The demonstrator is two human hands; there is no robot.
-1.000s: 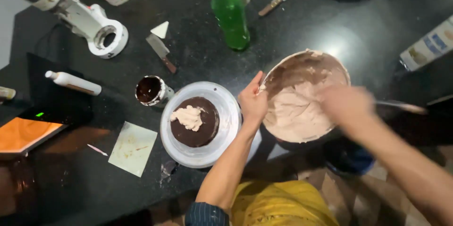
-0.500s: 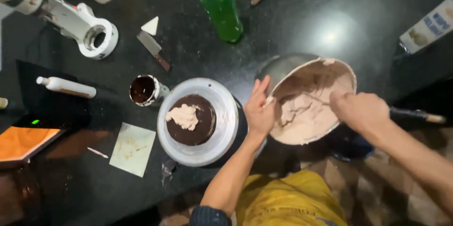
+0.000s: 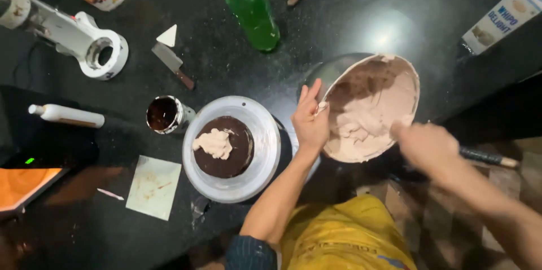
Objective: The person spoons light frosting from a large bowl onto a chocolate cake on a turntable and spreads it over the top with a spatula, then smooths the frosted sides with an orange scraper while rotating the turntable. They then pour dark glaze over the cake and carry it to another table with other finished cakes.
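So the main thing here is the big mixing bowl (image 3: 372, 106) full of pale brownish frosting, tipped up on its side so the open face looks toward the person, sitting near the right end of the black countertop (image 3: 350, 16), close to its front edge. The left hand (image 3: 310, 120) is steadying it, fingers spread and pressed against the bowl's left rim, thumb side toward the cake. The right hand (image 3: 426, 146) is at the lower right rim, a bit motion-blurred, fingers closed around a dark-handled tool (image 3: 485, 157) whose handle sticks out to the right; the working end is hidden by the hand, so I can't tell what kind it is. The handle's long axis runs roughly left-right, pointing into the frosting. Just left of the bowl, touching distance from the left hand, is a small dark chocolate cake (image 3: 223, 146) with a blob of frosting on top, sitting on a white turntable (image 3: 265, 163) close to the counter's front edge. So the cake lies to the left of both hands, and the left hand is clearly the nearer one. Farther out: a little cup of dark liquid (image 3: 164, 113) beside the turntable, a square of paper (image 3: 153, 187) toward the front, a small knife (image 3: 172, 64), a white squeeze bottle (image 3: 68, 115) at the left, a white hand mixer (image 3: 79, 41) back left, and a green bottle (image 3: 248, 5) at the back edge.
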